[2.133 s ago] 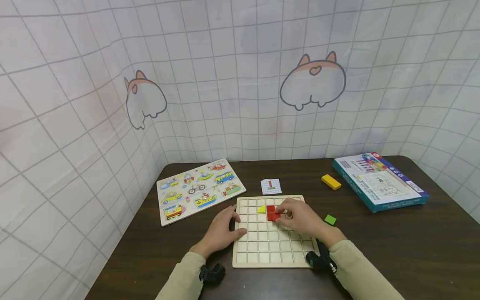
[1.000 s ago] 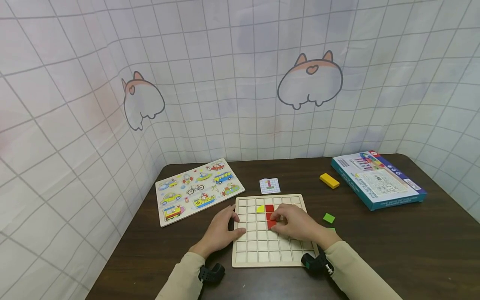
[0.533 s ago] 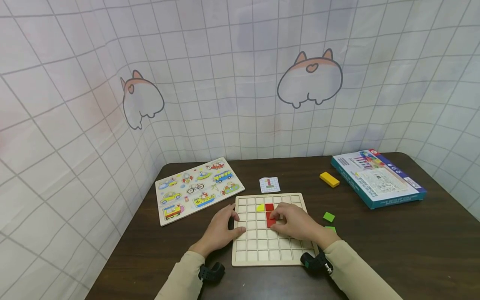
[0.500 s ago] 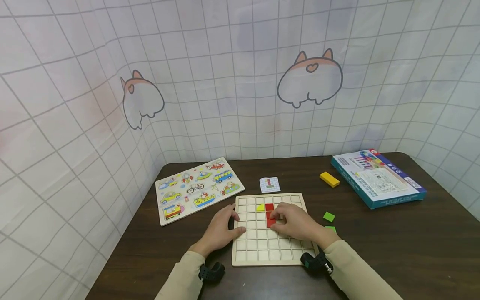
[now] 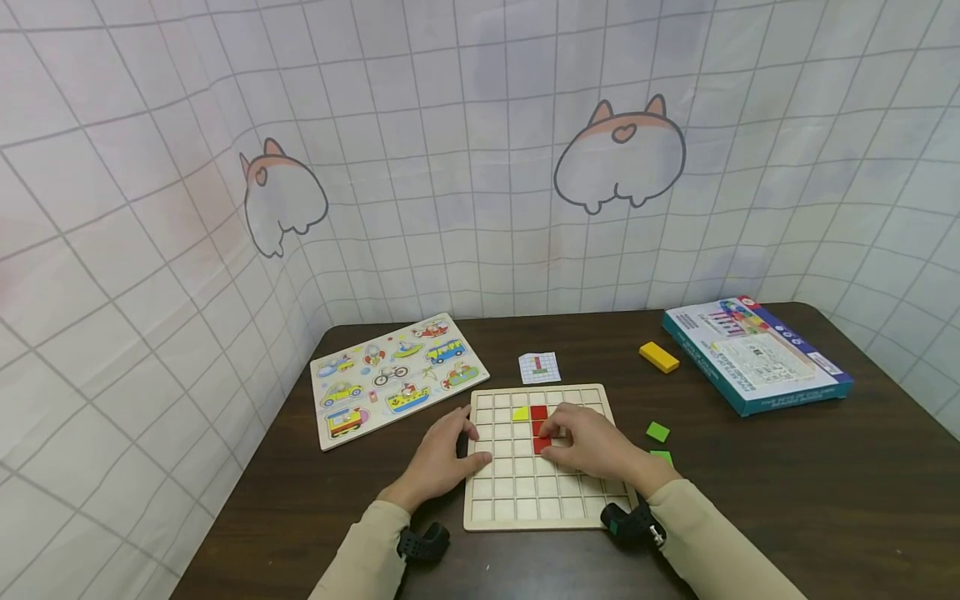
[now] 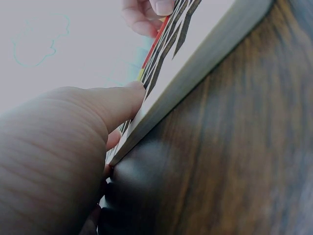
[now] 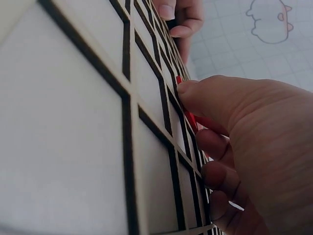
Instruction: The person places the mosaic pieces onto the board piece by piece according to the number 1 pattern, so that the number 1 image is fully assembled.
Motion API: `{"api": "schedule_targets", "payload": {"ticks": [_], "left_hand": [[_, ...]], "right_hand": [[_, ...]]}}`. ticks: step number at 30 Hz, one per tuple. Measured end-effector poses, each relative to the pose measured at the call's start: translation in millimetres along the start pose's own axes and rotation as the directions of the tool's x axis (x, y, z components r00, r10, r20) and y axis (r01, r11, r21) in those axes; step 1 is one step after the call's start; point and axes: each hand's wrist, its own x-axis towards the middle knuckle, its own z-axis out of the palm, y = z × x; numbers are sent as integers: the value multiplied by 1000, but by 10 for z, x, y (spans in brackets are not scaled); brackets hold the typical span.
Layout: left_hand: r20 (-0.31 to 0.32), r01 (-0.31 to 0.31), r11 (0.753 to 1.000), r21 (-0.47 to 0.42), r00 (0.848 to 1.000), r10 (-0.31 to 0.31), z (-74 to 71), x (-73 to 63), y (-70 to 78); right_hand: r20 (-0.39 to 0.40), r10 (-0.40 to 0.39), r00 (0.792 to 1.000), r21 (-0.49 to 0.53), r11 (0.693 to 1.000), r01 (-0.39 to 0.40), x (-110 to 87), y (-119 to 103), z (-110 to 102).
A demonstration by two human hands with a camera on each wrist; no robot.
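Note:
A light wooden grid board [image 5: 516,510] lies flat on the dark table. My left hand [image 5: 435,462] rests at its left edge, thumb on the top surface, other fingers along the rim. Three red square tiles stand in a column on the grid: an upper red tile [image 5: 538,412], a middle red tile [image 5: 537,427] and a lower red tile [image 5: 541,447]. My right hand [image 5: 596,442] pinches the lower one between thumb and index finger; its fingertips partly cover the column. Left of the top red tile sits a yellow piece with a slanted side [image 5: 521,413].
Behind the board lies a small gridded pattern card [image 5: 538,367]. To the left is a vehicle picture puzzle [image 5: 397,379]. Rightward lie a green tile [image 5: 657,432], another partly hidden green tile [image 5: 663,457], a yellow block [image 5: 659,357] and a teal-sided box [image 5: 757,354].
My right hand has brought a red tile from beside the red column to its lower end. Over the last second both hands stay in place; the head view has shifted slightly.

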Motion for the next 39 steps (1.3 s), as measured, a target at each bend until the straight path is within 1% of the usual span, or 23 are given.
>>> {"api": "schedule_targets", "payload": {"ticks": [5, 11, 23, 27, 33, 37, 39], "left_hand": [[2, 3, 1000, 3, 1000, -3, 4, -5, -8], [3, 4, 1000, -5, 1000, -4, -10, -3, 1], [3, -7, 1000, -5, 1000, 7, -6, -7, -3], [0, -7, 1000, -7, 1000, 7, -12, -7, 3], [2, -12, 1000, 1, 1000, 12, -5, -4, -1], [-1, -10, 1000, 7, 1000, 10, 6, 1, -19], [-5, -5, 1000, 3, 1000, 5, 7, -2, -25]], "right_hand": [[2, 3, 1000, 5, 1000, -3, 5, -4, 11], [6, 26, 1000, 40, 999, -26, -1, -12, -5], [8, 16, 1000, 51, 999, -17, 3, 0, -3], [9, 16, 1000, 59, 998, -17, -1, -1, -28], [3, 36, 999, 60, 998, -36, -30, 25, -88], [-7, 19, 1000, 74, 997, -19, -58, 66, -120], [-8, 25, 1000, 76, 997, -25, -72, 88, -127]]}}
